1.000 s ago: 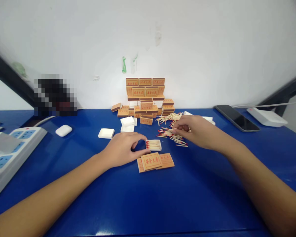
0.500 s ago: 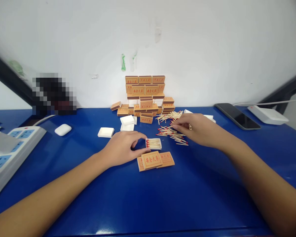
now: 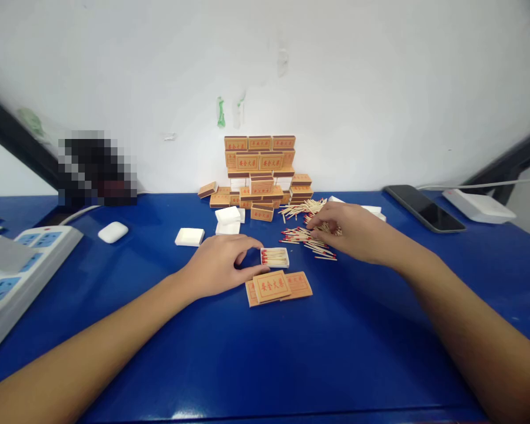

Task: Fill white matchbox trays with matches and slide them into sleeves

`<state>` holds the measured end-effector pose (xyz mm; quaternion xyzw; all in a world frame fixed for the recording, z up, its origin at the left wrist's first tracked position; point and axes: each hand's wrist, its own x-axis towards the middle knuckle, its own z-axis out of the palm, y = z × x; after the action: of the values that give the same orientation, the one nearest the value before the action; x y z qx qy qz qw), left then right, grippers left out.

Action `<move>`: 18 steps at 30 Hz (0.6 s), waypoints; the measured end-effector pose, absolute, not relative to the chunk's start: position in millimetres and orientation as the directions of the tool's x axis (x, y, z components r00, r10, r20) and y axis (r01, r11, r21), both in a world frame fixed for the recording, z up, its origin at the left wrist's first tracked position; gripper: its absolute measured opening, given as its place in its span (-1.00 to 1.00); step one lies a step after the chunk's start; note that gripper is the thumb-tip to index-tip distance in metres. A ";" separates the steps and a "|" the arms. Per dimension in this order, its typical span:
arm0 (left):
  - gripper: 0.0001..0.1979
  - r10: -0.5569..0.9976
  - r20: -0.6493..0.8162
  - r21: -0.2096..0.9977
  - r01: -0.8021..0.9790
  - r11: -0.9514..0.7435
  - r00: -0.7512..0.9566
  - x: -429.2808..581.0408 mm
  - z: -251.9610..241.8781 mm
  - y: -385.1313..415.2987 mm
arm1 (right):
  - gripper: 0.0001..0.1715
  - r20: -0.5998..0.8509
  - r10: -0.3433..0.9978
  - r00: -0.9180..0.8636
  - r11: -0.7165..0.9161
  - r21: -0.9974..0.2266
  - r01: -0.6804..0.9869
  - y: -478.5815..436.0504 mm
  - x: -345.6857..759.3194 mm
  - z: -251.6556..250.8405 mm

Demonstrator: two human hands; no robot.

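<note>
Tabletop point(image 3: 265, 365), blue, fills the lower frame. Matchbox stack point(image 3: 271, 162) stands at upper centre. Left hand point(image 3: 223, 259), left of centre: thumb and forefinger apart, bracketing the tray's left end; firm pressure cannot be confirmed. Right hand point(image 3: 348, 229), right of centre: fingers curled at the loose matches point(image 3: 297, 235), some showing inside the curl; whether the fingertips are clamped cannot be told. Matchbox sleeves point(image 3: 271, 285) overlap just below the tray point(image 3: 288, 259), which sits mid-frame, part-filled, heads leftward. Recommended: gather small bunches, heads aligned; steady the tray lightly, without squeezing its walls.
</note>
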<state>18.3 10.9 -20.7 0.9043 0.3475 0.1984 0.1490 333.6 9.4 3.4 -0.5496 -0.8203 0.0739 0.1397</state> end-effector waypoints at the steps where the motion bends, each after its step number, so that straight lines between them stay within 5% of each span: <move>1: -0.64 0.689 0.253 0.409 0.570 -0.712 0.679 18.4 -20.5 10.9 | -0.68 0.145 0.921 -0.361 0.387 -0.265 0.883 9.2 332.3 3.4; 18: -0.64 0.689 0.250 0.411 0.570 -0.711 0.680 18.9 -20.6 11.9 | -0.81 0.046 0.944 -0.326 0.325 -0.279 0.903 8.0 321.6 6.9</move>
<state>18.9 11.9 -20.6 0.9039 0.3483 0.1966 0.1516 321.6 8.0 6.9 -0.5718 -0.8079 0.1017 0.1002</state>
